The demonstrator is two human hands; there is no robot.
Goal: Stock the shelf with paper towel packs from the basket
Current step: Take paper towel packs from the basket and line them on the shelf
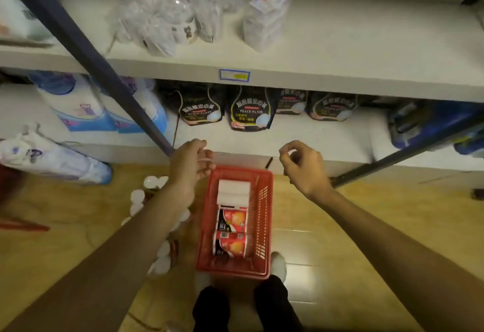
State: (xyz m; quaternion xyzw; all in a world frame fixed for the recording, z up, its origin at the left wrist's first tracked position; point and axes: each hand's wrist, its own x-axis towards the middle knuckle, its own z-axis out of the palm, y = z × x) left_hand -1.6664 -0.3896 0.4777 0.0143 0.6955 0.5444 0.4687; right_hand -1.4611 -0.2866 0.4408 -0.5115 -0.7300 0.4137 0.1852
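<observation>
A red plastic basket (262, 216) stands on the floor between my feet and the shelf. Inside it lie a white pack of paper towels (234, 191) at the far end and two red-and-orange wrapped packs (231, 220) nearer me. My left hand (190, 166) hovers over the basket's far left corner, fingers loosely curled, holding nothing. My right hand (301, 166) hangs to the right of the basket's far end, fingers loosely curled and empty. The lower white shelf (314, 137) lies just beyond both hands.
Black pouches (250, 107) stand in a row at the back of the lower shelf. Blue-and-white packs (86, 106) fill its left. Clear plastic-wrapped goods (167, 9) and a white pack (264, 17) sit on the upper shelf. White rolls (137, 196) lie on the floor left of the basket.
</observation>
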